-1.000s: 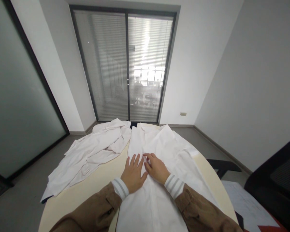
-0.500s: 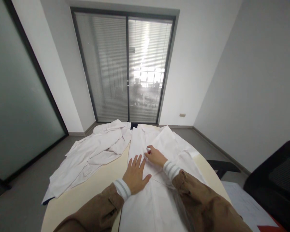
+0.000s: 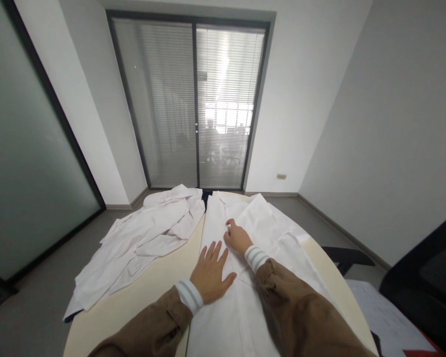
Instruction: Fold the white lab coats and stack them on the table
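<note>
A long white garment that looks like a lab coat (image 3: pixel 238 317) lies spread lengthwise over the table in front of me. My left hand (image 3: pixel 211 275) rests flat on its left part, fingers spread and palm down. Just beyond and to the right, my right hand (image 3: pixel 238 239) is bent over the cloth near the front opening. Its thumb and index finger pinch a small bit of the white fabric; the other fingers are curled, partly hidden. Folds fan out to the right of that hand.
Another crumpled white garment (image 3: pixel 141 238) covers the left side of the cream table (image 3: pixel 159 290), with dark cloth (image 3: pixel 207 197) at the far edge. A black chair (image 3: pixel 427 277) stands at the right, beside printed sheets (image 3: pixel 382 307). Glass doors with blinds (image 3: pixel 196 99) are ahead.
My right hand has closed its fingers more on the cloth and shifted slightly. My left hand and the near part of the coat have slid a little to the right.
</note>
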Available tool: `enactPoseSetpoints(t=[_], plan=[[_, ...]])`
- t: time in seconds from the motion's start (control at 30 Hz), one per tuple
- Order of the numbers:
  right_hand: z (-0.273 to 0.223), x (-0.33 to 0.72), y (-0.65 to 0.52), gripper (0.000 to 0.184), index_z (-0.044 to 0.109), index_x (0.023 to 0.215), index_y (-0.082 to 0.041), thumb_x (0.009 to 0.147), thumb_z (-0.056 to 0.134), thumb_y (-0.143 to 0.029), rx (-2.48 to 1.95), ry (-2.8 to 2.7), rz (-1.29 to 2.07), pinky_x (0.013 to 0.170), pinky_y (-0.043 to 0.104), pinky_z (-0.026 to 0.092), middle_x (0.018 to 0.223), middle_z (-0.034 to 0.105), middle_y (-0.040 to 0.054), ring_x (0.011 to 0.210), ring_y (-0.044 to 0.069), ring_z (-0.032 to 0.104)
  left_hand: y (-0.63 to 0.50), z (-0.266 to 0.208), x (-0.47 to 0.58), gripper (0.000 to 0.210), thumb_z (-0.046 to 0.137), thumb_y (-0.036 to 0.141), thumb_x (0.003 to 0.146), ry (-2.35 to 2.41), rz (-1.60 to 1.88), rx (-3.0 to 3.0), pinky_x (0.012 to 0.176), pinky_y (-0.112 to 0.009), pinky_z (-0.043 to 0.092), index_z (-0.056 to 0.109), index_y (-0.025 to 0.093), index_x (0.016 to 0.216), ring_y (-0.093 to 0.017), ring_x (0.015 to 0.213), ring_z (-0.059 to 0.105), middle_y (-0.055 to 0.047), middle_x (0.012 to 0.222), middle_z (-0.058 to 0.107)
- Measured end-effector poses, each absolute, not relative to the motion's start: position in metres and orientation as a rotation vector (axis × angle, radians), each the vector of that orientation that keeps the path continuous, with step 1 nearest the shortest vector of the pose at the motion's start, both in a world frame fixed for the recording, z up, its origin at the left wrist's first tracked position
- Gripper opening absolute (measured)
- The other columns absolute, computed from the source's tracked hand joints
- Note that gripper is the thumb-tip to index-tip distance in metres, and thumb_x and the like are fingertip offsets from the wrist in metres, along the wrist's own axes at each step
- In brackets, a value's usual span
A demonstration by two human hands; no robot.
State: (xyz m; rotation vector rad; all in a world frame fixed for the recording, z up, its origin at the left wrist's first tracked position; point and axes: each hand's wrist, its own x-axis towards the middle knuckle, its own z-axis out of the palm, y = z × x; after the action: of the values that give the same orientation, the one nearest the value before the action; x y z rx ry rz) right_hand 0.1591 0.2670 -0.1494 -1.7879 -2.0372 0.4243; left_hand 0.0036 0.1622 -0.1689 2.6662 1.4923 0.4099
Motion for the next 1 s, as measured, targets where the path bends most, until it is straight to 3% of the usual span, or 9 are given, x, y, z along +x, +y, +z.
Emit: enactPoseSetpoints(t=[0.1,0.23,0.33,0.5,0.73,0.8,0.87,0.93,1.0], plan=[[-0.149,0.156,0.255,0.046,0.047,0.139,-0.024,0.093,0.045,-0.018,-1.635,-2.198,0.171,0.090,0.034,0.041,0.126,0.060,0.0142,0.111,0.025,0.057,0.161,-0.171,0.004,0.073,0.036,0.064,0.095,1.507,0.423,2.671,0.119,-0.058,0.019,0.036,0.020,0.153,-0.036,0.150,0.019,-0.015,0.161,0.027],[-0.148,0.159,0.253,0.046,0.048,0.143,-0.025,0.100,0.038,-0.036,-1.568,-2.378,0.120,0.105,0.046,0.036,0.153,0.041,0.0129,0.134,0.031,0.041,0.160,-0.173,0.005,0.073,0.036,0.066,0.094,1.544,0.427,2.677,0.118,-0.062,0.017,0.040,0.021,0.151,-0.039,0.149,0.019,-0.014,0.160,0.029],[-0.146,0.163,0.257,0.049,0.045,0.147,-0.027,0.100,0.037,-0.040,-1.617,-2.463,0.176,0.106,0.054,0.034,0.156,0.039,0.0116,0.138,0.034,0.038,0.161,-0.175,0.005,0.074,0.035,0.065,0.094,1.556,0.430,2.689,0.118,-0.062,0.017,0.038,0.020,0.152,-0.038,0.149,0.020,-0.014,0.160,0.029],[-0.144,0.167,0.255,0.046,0.048,0.144,-0.025,0.099,0.036,-0.027,-1.539,-2.518,0.143,0.101,0.047,0.042,0.154,0.041,0.0140,0.131,0.030,0.048,0.162,-0.178,0.004,0.076,0.035,0.067,0.094,1.562,0.421,2.690,0.118,-0.062,0.017,0.037,0.018,0.152,-0.039,0.149,0.020,-0.015,0.160,0.029],[-0.160,0.184,0.243,0.053,0.033,0.154,-0.027,0.103,0.028,-0.040,-1.582,-2.463,0.270,0.114,0.058,0.023,0.161,0.030,0.0093,0.147,0.034,0.025,0.157,-0.170,0.002,0.084,0.036,0.073,0.090,1.387,0.341,2.756,0.117,-0.062,0.015,0.031,0.019,0.155,-0.040,0.149,0.017,-0.017,0.161,0.026],[-0.165,0.186,0.241,0.052,0.035,0.152,-0.024,0.102,0.030,-0.038,-1.535,-2.395,0.278,0.116,0.054,0.022,0.160,0.033,0.0105,0.147,0.031,0.026,0.154,-0.165,0.004,0.081,0.041,0.068,0.092,1.262,0.333,2.812,0.118,-0.059,0.019,0.032,0.016,0.154,-0.038,0.148,0.021,-0.018,0.160,0.029],[-0.169,0.186,0.241,0.048,0.045,0.143,-0.016,0.100,0.038,-0.035,-1.504,-2.275,0.249,0.114,0.045,0.028,0.150,0.045,0.0148,0.140,0.026,0.038,0.152,-0.158,0.005,0.061,0.047,0.050,0.095,1.139,0.362,2.857,0.117,-0.054,0.025,0.041,0.017,0.147,-0.035,0.145,0.030,-0.018,0.155,0.037],[-0.171,0.186,0.241,0.040,0.056,0.126,-0.011,0.095,0.047,-0.034,-1.513,-2.145,0.224,0.108,0.038,0.035,0.134,0.058,0.0167,0.127,0.024,0.050,0.152,-0.150,0.007,0.040,0.049,0.027,0.093,1.023,0.420,2.875,0.115,-0.047,0.031,0.054,0.020,0.132,-0.029,0.137,0.040,-0.014,0.147,0.046],[-0.172,0.186,0.243,0.028,0.062,0.106,-0.013,0.091,0.053,-0.035,-1.514,-2.078,0.234,0.105,0.035,0.037,0.126,0.061,0.0162,0.122,0.023,0.052,0.153,-0.144,0.007,0.033,0.049,0.012,0.088,0.919,0.468,2.862,0.111,-0.041,0.037,0.060,0.021,0.118,-0.024,0.128,0.047,-0.010,0.136,0.054]])
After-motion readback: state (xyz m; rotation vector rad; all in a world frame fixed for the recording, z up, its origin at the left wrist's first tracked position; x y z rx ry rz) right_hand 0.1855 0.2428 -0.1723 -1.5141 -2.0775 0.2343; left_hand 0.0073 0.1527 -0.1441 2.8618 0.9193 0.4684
